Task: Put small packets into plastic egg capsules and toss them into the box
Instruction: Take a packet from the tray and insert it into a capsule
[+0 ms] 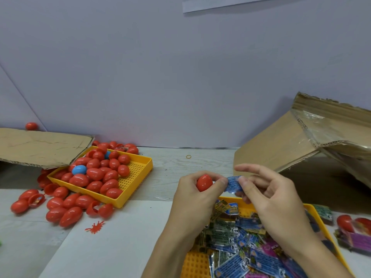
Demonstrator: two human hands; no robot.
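The box [277, 141] lies open on its side at the right, near the hands. The left hand [195, 194] holds a red egg [204, 183]; the right hand [269, 194] pinches a blue packet [233, 184] beside it. If the packet stays unfolded, it may jam the egg's closing.

Left hand [197, 194]: bare; no glove, ring or watch.
Right hand [269, 194]: bare, likewise.
Forearms: uncovered; no sleeve in view.
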